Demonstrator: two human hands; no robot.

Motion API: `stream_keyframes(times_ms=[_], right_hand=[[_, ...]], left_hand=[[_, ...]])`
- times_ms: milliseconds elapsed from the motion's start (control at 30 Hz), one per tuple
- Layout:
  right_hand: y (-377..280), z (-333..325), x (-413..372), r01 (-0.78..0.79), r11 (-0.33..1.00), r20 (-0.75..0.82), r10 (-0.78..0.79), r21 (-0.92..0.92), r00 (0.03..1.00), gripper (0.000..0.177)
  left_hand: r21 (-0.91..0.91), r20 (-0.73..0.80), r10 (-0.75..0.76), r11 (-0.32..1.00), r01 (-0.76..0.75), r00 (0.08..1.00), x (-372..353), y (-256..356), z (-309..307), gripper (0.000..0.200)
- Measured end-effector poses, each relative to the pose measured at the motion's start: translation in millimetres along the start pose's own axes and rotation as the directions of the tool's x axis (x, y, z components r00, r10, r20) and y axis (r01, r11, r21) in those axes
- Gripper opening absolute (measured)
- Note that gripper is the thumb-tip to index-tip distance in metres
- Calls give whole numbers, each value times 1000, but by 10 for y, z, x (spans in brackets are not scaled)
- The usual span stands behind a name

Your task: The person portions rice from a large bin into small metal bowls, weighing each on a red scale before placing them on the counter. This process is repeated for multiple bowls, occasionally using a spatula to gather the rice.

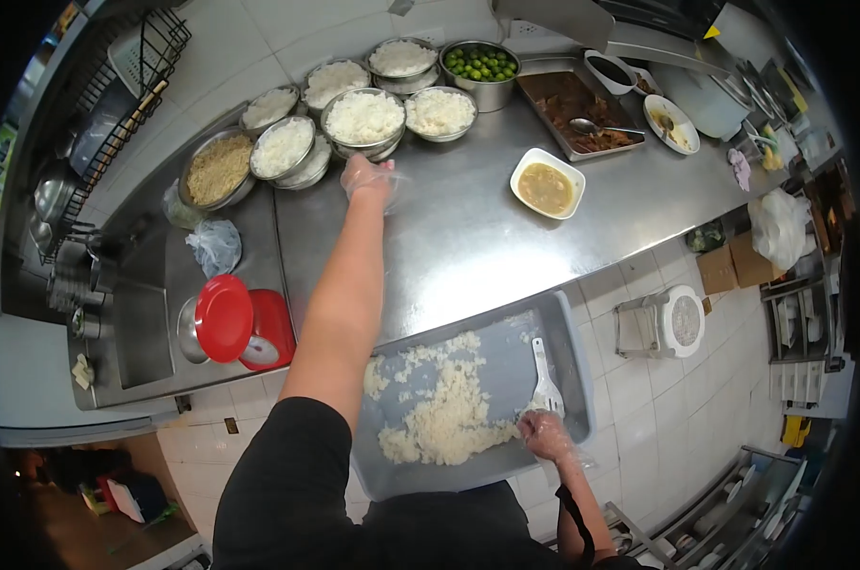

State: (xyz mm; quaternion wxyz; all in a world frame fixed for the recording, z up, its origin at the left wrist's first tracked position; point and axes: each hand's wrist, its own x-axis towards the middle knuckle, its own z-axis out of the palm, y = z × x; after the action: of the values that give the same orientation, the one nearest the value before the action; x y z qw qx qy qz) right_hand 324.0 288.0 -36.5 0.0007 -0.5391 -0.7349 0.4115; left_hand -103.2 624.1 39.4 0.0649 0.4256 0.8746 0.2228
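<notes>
My left hand [365,179], in a clear plastic glove, reaches across the steel counter to a metal bowl heaped with white rice [363,116]. Its fingers are at the bowl's near side and partly hidden, closed against it. Below the counter edge is a grey plastic tub [574,380] with loose white rice [446,415] spread on its bottom. My right hand [546,435], also gloved, is at the tub's right side with curled fingers; what they hold is hidden. Just beyond it lies a white rice paddle [542,375], blade towards the hand.
Several more rice bowls [440,112] stand along the wall, beside a pot of green citrus fruits [480,65] and a bowl of brown crumbs [219,169]. A red scale [270,328], a soup dish [547,184] and a meat tray [582,112] share the counter. A white stool [682,321] stands right.
</notes>
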Motion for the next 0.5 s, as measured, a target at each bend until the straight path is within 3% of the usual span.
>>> stream_keyframes(times_ms=[33,133,300,367,400,433,467,500], right_hand=[[-23,-24,22,-3,1000,10,3,-3,1000,20],[-107,-69,62,2,1000,0,-2,-12,1000,20],[-179,-46,59,34,999,-48,-34,5,998,21],[-272,-105,84,44,997,71,-40,-59,997,25],[-289,-92,120,33,998,58,-30,-55,998,25],[-270,-52,191,127,988,101,-118,-88,988,25],[-257,-17,248,209,971,141,-193,-113,971,26],[-297,-15,326,303,947,169,-282,-110,944,26]], left_hand=[[124,10,29,992,-30,1000,62,11,24,32],[194,74,5,981,-19,997,204,-12,5,35],[-11,-35,-78,997,78,996,163,-120,130,37],[-56,-5,-26,998,26,1000,208,-206,149,32],[-100,47,62,993,-57,997,255,-295,193,30],[-225,117,151,967,-122,982,322,-429,277,28],[-805,288,66,557,204,955,454,-590,496,32],[-880,449,-21,-184,438,893,588,-743,715,39]])
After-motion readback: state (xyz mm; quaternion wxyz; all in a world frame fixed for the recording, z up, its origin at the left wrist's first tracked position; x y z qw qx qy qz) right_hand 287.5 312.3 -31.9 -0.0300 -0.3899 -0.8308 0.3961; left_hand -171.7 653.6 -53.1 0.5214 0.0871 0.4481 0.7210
